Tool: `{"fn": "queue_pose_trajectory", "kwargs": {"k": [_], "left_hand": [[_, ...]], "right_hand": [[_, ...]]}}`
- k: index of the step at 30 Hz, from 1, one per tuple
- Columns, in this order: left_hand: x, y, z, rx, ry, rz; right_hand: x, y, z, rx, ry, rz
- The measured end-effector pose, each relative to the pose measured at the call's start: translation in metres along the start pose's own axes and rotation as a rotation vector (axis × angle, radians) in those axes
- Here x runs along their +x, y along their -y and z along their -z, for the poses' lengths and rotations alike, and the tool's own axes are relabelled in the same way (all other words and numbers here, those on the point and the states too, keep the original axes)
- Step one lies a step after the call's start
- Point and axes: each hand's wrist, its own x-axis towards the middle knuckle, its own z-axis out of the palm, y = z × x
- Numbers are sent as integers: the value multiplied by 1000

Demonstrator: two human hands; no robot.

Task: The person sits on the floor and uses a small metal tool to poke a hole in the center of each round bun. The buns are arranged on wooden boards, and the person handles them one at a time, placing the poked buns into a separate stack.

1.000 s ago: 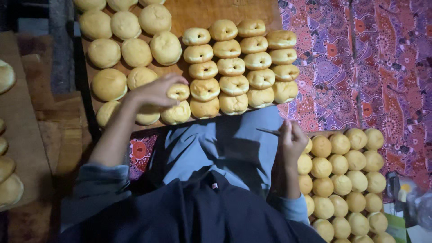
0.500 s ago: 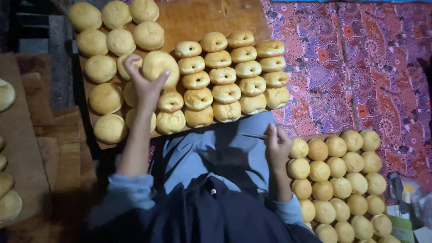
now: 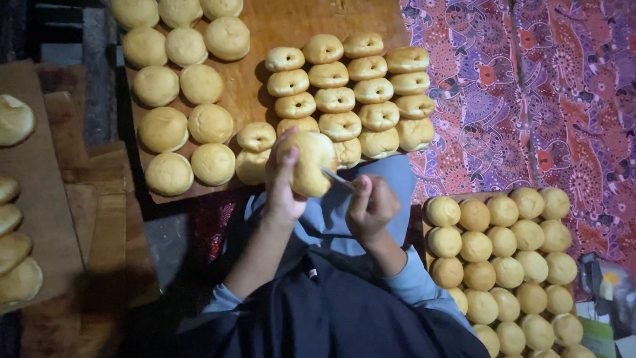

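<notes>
Left hand [image 3: 283, 182]: raised over the lap, fingers and thumb wrapped around one round golden bun [image 3: 308, 162], held up just in front of the near edge of the wooden board [image 3: 265, 33]. Right hand [image 3: 371, 209]: clenched around a thin knife [image 3: 336, 178] whose pale blade points left and meets the right side of the held bun. Wooden board: lies beyond the hands and carries two groups. On its left part, smooth round buns [image 3: 182, 99] in loose rows of two or three. On its right part, smaller slit buns [image 3: 351, 93] packed tight in four columns, each with a dark opening on its face; two more of these sit just left of the held bun. Tray of small round buns [image 3: 503, 258]: to the right of the right hand, close-packed in rows that run down to the lower edge of the view. Patterned cloth [image 3: 530, 99]: purple and red, spread under the tray and right of the board. Pale flat buns [image 3: 13, 119]: on a separate brown surface at the far left, well apart from the hands. Clothing: blue sleeves and a blue lap, with a dark garment [image 3: 331, 318] lower in view.
</notes>
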Motion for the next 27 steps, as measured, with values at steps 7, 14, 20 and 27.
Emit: {"fn": "queue_pose_trajectory", "kwargs": {"k": [7, 14, 20, 27], "left_hand": [[-5, 11, -9, 140, -22, 95], [-10, 32, -7, -14, 0, 225], [-4, 46, 12, 53, -27, 281], [-16, 75, 22, -201, -136, 224]], "right_hand": [[3, -21, -5, 98, 141, -107], [9, -56, -3, 67, 79, 63], [-12, -63, -7, 187, 340, -240], [-14, -77, -25, -4, 174, 3]]}}
